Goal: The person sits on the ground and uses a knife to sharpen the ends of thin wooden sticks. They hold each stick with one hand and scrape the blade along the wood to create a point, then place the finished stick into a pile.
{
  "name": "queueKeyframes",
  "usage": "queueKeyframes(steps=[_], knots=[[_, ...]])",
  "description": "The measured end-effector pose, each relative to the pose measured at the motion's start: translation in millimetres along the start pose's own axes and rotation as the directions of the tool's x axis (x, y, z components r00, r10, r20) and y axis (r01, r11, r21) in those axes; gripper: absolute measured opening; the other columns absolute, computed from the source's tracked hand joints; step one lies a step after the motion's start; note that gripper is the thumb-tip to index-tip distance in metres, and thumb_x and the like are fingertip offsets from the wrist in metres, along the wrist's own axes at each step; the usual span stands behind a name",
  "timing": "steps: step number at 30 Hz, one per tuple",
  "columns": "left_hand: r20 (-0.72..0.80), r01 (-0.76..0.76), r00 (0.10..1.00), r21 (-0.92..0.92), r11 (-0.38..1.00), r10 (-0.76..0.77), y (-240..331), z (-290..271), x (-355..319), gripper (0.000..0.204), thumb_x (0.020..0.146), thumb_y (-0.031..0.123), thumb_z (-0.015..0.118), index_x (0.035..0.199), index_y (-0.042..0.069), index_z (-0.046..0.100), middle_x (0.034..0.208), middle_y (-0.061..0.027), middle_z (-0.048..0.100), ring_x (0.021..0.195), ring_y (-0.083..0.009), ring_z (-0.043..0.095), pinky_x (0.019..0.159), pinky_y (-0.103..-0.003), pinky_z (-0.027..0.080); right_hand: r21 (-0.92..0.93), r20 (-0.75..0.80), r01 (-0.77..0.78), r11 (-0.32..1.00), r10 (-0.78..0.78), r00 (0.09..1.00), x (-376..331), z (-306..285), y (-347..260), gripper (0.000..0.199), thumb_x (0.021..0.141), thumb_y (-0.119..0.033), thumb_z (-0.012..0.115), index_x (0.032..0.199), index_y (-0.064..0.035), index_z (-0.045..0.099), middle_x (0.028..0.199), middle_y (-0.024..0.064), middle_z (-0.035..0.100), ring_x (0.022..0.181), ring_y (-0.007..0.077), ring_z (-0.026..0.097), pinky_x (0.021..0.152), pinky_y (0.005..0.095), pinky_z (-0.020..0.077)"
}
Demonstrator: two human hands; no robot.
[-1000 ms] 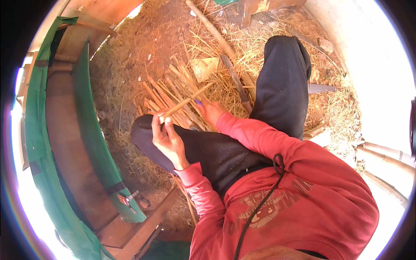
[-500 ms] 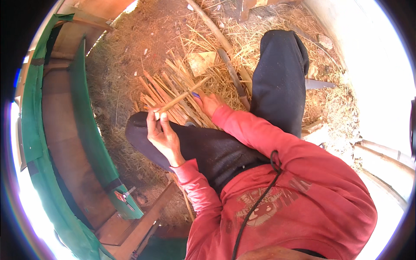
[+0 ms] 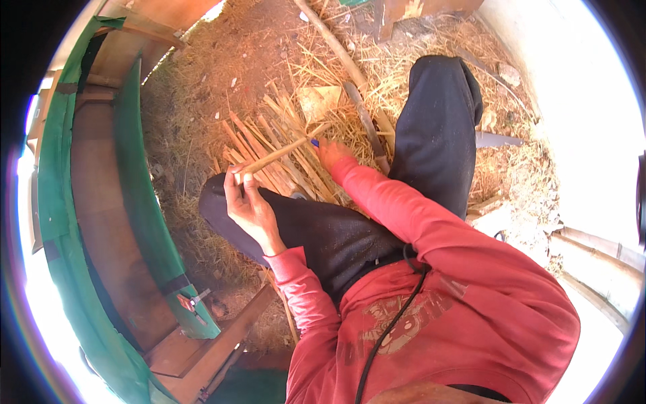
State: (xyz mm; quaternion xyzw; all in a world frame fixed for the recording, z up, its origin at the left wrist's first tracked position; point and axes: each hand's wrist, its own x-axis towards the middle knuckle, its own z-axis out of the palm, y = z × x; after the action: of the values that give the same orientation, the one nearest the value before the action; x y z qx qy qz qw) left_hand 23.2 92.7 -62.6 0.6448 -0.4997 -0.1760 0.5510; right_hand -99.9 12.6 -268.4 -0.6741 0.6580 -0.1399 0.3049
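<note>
Bamboo is the material here: the person is sitting on the ground and is holding one thin bamboo strip (image 3: 279,155) between both hands, above a pile of split strips (image 3: 269,151) that is lying on the straw-covered ground (image 3: 202,101). The left hand (image 3: 247,202) is gripping the near end, its fingers (image 3: 237,183) pinching the strip against the thumb. The right hand (image 3: 333,151) is meeting the far end and is curled around a small tool with a blue tip (image 3: 315,143); I cannot tell exactly how its fingers are closing.

I judge that the person is working on the far end of the strip, maybe trimming or splitting it. The next move is probably calling for a firm left grip while the blade is travelling along the grain, away from the knee (image 3: 222,202).

Compared with one second ago, the strip is lying lower and flatter, and the right hand has moved slightly up toward its tip. A long pole (image 3: 346,67) and a curved blade (image 3: 367,124) are lying just beside the pile, unchanged.
</note>
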Motion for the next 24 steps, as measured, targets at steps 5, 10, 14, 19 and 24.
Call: queueKeyframes(steps=[5,10,14,19,24], knots=[[0.059,-0.081,0.995,0.035,0.996,0.079,11,-4,-9,0.019,0.097,0.012,0.061,0.111,-0.002,0.061,0.095,-0.0029,0.065,0.084,-0.0069,0.056,0.074,-0.021,0.047,-0.375,0.18,-0.053,0.926,0.128,0.975,63,38,92,0.032,0.098,-0.034,0.05,0.111,-0.0078,0.063,0.095,0.0154,0.07,0.086,0.0357,0.07,0.068,0.0484,0.0555],[0.014,-0.079,0.997,-0.058,0.995,0.08,9,17,2,0.018,0.096,0.011,0.062,0.108,-0.002,0.064,0.09,-0.0019,0.066,0.081,-0.0049,0.057,0.072,-0.02,0.047,-0.389,0.077,-0.031,0.921,0.067,0.995,90,43,169,0.029,0.097,-0.029,0.051,0.11,-0.0093,0.068,0.109,0.0129,0.069,0.091,0.0329,0.07,0.071,0.0465,0.0553],[-0.152,-0.005,0.988,0.022,1.0,0.009,3,7,-7,0.018,0.093,0.009,0.067,0.105,-0.003,0.066,0.088,-0.0024,0.068,0.079,-0.0054,0.059,0.071,-0.019,0.048,0.109,-0.127,0.116,0.987,-0.102,0.987,25,-12,20,0.036,0.101,-0.036,0.043,0.117,-0.0089,0.06,0.091,0.0207,0.068,0.081,0.034,0.069,0.068,0.0492,0.0525],[-0.275,0.018,0.961,0.052,0.998,-0.003,5,16,-6,0.016,0.089,0.007,0.072,0.099,-0.004,0.067,0.081,-0.0007,0.067,0.071,-0.0028,0.057,0.064,-0.018,0.046,0.502,-0.018,0.234,0.832,-0.261,0.965,-74,-99,-74,0.037,0.102,-0.037,0.044,0.109,-0.003,0.059,0.075,0.0275,0.064,0.068,0.0451,0.064,0.056,0.0502,0.049],[-0.276,0.023,0.961,0.193,0.981,0.032,19,27,0,0.013,0.089,0.01,0.072,0.095,-0.001,0.069,0.065,0.0059,0.06,0.058,0.0021,0.045,0.05,-0.016,0.033,0.191,-0.053,0.033,0.981,-0.023,0.998,-37,-30,6,0.031,0.101,-0.032,0.049,0.103,-0.0024,0.057,0.07,0.0277,0.062,0.065,0.0474,0.062,0.058,0.0543,0.0487]])
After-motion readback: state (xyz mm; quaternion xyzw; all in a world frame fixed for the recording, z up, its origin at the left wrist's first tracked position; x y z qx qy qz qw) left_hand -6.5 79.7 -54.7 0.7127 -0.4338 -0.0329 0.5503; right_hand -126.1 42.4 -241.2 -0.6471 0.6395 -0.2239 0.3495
